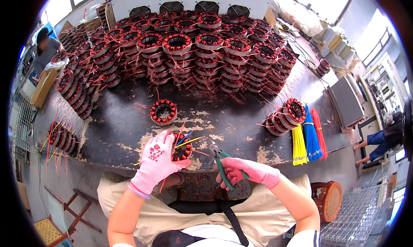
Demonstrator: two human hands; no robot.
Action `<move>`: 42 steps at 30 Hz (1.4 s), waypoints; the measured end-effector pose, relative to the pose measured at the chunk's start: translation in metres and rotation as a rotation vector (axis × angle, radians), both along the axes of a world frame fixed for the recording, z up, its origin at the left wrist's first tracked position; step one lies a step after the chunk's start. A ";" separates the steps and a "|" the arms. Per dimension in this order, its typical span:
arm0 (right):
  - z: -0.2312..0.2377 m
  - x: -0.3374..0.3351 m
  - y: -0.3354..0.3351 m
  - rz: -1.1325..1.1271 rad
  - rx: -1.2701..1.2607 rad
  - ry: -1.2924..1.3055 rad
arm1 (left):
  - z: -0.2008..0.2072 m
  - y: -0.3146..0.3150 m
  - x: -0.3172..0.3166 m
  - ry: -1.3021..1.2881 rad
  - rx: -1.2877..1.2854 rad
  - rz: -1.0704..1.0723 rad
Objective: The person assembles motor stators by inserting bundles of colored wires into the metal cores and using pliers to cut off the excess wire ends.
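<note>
My left hand [155,161], in a pink work glove, is closed round the left side of a motor stator [187,151] at the table's front edge. Red copper coils line the stator's ring, and yellow, blue and red wires stick out of it. Just to the right, my gloved right hand [234,171] grips green-handled cutting pliers [219,161]. Their jaws point up and away from me, apart from the stator. Behind the left hand a second stator [164,112] lies on the table by itself.
Tall stacks of stators [180,49] fill the table's far side. Several more stators [286,116] lie at the right, beside yellow, blue and red wire bundles [310,135]. A wired stack [63,137] stands at the left edge. Another person [46,51] is at the far left.
</note>
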State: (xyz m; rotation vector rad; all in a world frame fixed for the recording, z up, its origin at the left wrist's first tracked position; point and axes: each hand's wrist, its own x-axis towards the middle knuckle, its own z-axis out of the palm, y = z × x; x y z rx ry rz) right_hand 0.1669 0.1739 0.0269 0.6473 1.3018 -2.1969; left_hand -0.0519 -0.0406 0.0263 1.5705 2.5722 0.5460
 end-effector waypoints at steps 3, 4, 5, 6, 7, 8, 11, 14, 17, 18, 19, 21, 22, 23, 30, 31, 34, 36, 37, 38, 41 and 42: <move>-0.005 -0.010 0.000 0.011 0.011 0.003 | 0.001 0.001 -0.002 -0.024 -0.021 -0.009; -0.005 -0.013 0.001 0.015 0.021 0.006 | 0.000 0.001 -0.003 -0.021 -0.024 -0.010; -0.005 -0.016 0.001 0.020 0.031 0.009 | 0.000 0.001 -0.004 -0.018 -0.028 -0.011; -0.005 -0.018 0.001 0.022 0.041 0.010 | 0.000 0.001 -0.004 -0.041 -0.029 -0.012; -0.004 -0.020 0.001 0.011 0.042 0.004 | 0.001 0.002 -0.005 -0.063 -0.031 -0.013; -0.002 -0.021 0.001 0.000 0.043 -0.003 | 0.001 0.002 -0.005 -0.085 -0.032 -0.014; -0.001 -0.025 -0.001 -0.021 0.069 -0.001 | -0.001 0.001 -0.003 -0.049 -0.010 -0.011; 0.002 -0.026 -0.003 -0.033 0.172 0.046 | 0.005 0.002 -0.001 -0.030 -0.039 -0.009; 0.001 -0.029 -0.006 -0.048 0.265 0.074 | 0.007 0.003 -0.002 -0.042 -0.043 -0.012; 0.000 -0.030 -0.006 -0.055 0.293 0.076 | 0.009 0.003 -0.002 -0.031 -0.057 -0.008; -0.002 -0.029 -0.005 -0.088 0.239 0.081 | 0.010 0.003 -0.002 -0.020 -0.070 -0.002; -0.005 -0.021 -0.002 -0.151 0.133 0.086 | 0.012 0.006 0.002 0.027 -0.102 0.048; -0.005 -0.017 0.000 -0.150 0.044 0.031 | 0.010 0.008 0.007 0.063 -0.119 0.093; -0.003 -0.013 0.000 -0.123 0.024 0.031 | 0.009 0.009 0.011 0.099 -0.137 0.138; -0.001 -0.008 -0.007 0.024 -0.008 -0.029 | 0.004 0.018 0.025 0.172 -0.150 0.285; -0.002 -0.009 -0.007 0.024 -0.008 -0.017 | 0.005 0.018 0.025 0.164 -0.149 0.287; -0.003 -0.014 -0.005 0.016 -0.005 0.008 | 0.004 0.017 0.024 0.169 -0.137 0.284; -0.003 -0.016 -0.005 -0.002 -0.005 0.009 | 0.002 0.016 0.024 0.181 -0.132 0.277; -0.003 -0.019 -0.005 -0.012 -0.006 -0.001 | 0.002 0.015 0.024 0.187 -0.130 0.274; -0.003 -0.021 -0.006 -0.021 -0.007 -0.011 | 0.002 0.015 0.024 0.191 -0.128 0.274; -0.003 -0.024 -0.010 -0.068 0.079 -0.007 | 0.002 0.016 0.025 0.194 -0.125 0.264; -0.003 -0.024 -0.011 -0.084 0.124 0.002 | 0.002 0.016 0.024 0.188 -0.126 0.260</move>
